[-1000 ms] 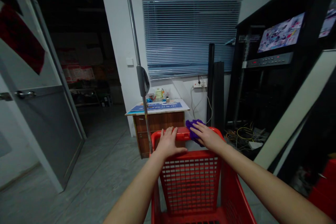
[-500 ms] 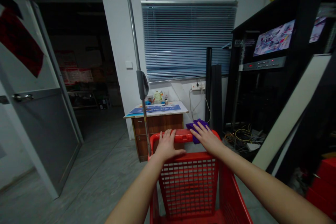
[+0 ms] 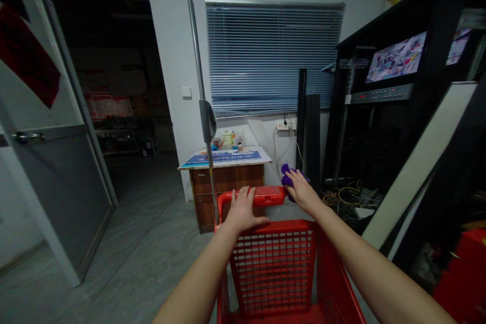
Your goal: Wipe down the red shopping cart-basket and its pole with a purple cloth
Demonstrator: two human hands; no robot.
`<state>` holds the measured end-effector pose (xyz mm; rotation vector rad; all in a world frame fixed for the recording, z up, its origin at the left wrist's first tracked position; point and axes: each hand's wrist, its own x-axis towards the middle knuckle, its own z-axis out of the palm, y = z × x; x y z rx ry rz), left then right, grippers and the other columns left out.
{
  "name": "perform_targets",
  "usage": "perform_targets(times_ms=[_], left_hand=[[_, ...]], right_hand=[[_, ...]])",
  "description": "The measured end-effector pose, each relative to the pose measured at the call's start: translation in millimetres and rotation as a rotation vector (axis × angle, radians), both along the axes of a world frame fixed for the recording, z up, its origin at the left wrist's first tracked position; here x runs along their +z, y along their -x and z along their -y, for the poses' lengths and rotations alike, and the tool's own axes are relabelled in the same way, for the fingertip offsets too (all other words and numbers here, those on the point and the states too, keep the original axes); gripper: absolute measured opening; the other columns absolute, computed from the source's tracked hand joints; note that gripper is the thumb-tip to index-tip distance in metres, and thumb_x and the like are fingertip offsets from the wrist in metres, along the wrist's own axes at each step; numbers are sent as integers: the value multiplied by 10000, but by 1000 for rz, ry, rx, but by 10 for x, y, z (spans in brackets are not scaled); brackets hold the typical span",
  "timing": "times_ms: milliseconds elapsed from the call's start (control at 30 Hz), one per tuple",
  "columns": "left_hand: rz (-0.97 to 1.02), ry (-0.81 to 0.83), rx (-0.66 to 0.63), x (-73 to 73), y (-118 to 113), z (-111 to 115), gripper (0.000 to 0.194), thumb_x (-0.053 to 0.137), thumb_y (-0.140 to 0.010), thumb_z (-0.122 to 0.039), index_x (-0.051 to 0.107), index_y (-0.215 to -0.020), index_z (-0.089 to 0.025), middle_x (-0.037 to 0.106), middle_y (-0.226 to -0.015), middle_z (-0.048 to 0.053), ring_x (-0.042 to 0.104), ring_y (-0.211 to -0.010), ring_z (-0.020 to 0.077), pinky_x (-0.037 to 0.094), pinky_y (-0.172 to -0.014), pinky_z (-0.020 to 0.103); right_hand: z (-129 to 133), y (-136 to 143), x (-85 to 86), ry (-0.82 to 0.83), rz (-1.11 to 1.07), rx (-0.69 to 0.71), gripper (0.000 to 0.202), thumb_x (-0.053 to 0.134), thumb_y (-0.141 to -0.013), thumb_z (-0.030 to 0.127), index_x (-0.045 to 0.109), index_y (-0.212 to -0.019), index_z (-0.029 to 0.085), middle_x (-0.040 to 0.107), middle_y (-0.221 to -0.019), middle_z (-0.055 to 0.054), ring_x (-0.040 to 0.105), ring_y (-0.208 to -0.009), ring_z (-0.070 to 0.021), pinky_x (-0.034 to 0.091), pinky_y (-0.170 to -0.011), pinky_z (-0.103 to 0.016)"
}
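Observation:
A red plastic shopping cart (image 3: 261, 225) with a lattice panel stands right in front of me. My left hand (image 3: 242, 210) grips the left part of its red handle (image 3: 270, 195), fingers over the bar and thumb toward me. At the handle's right end is my right hand (image 3: 304, 193), closed on a crumpled purple cloth (image 3: 287, 178). The cloth bunches around that end of the bar, and part of it is hidden beneath my fingers. A metal pole (image 3: 198, 55) with a grey grip rises at the cart's left corner.
Beyond the cart stands a small wooden cabinet (image 3: 197, 182) with a sign and bottles on top. At right is a black rack (image 3: 408, 111) with monitors, loose cables and a leaning white board (image 3: 421, 157). A grey door (image 3: 64, 187) stands ajar on the left.
My right hand and the purple cloth have shifted right, toward the handle's right end, baring more of the bar. My left hand stays in place.

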<state>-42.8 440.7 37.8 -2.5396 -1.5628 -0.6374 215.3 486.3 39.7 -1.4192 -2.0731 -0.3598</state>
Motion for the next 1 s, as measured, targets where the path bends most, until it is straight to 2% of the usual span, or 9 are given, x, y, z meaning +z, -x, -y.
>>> perform_targets(times_ms=[200,333,400,533,633,700,767,867,1000], left_hand=[[-16,19,24,-2,-8,-1,1146,706,-600,-753,292,-1478,-143,308,-1539,227,231,-1448,374,62,-1173,582],[-23,17,39,2,-8,6,1155,690,-607,-759,298,-1477,-109,305,-1536,245,230,-1449,372,55,-1172,584],[-25,18,32,2,-6,11,1145,678,-620,-758,298,-1477,-101,307,-1536,243,232,-1450,367,59,-1176,575],[-22,12,24,-1,6,19,1115,673,-635,-748,291,-1483,-132,312,-1542,216,236,-1450,358,74,-1182,560],[-18,11,14,-6,8,17,1104,674,-644,-740,286,-1485,-137,307,-1546,211,229,-1454,353,60,-1182,563],[-23,13,19,-12,4,12,1108,671,-647,-741,288,-1485,-126,302,-1548,214,223,-1456,350,52,-1182,564],[-31,12,28,-19,-2,4,1116,665,-649,-745,287,-1488,-113,300,-1549,216,218,-1458,347,48,-1183,561],[-38,10,34,-29,-12,-9,1130,658,-649,-754,280,-1493,-103,295,-1549,219,212,-1459,344,42,-1184,556],[-41,12,43,-32,-28,-12,1161,668,-627,-764,275,-1493,-98,286,-1550,229,210,-1457,358,35,-1180,562]], right_hand=[[45,421,56,44,-9,65,411,459,-950,275,549,-1340,182,525,-1419,-111,386,-1385,-279,346,-1103,-519],[241,499,107,24,-3,108,372,473,-957,394,593,-1289,274,496,-1451,-55,272,-1437,-316,122,-1117,-691],[284,508,135,24,-64,100,364,430,-973,442,629,-1238,289,562,-1388,-47,312,-1420,-310,57,-1114,-706],[251,494,108,48,-220,10,454,356,-997,355,454,-1422,228,619,-1305,-108,548,-1242,-240,336,-1103,-518],[232,476,21,8,-228,-110,663,504,-926,451,303,-1507,203,380,-1510,-176,371,-1387,-326,352,-1077,-555],[245,479,-28,-14,-185,-184,769,581,-855,563,313,-1504,250,150,-1602,-167,146,-1458,-410,254,-1070,-677],[260,495,-48,-1,-146,-205,782,607,-817,620,343,-1487,314,48,-1621,-140,39,-1461,-445,200,-1044,-738],[257,521,-30,50,-131,-179,662,593,-847,585,417,-1443,355,80,-1620,-127,56,-1457,-450,257,-1025,-718],[219,529,5,42,-37,-58,423,496,-942,444,567,-1337,309,347,-1542,-113,200,-1440,-411,317,-1050,-635]])
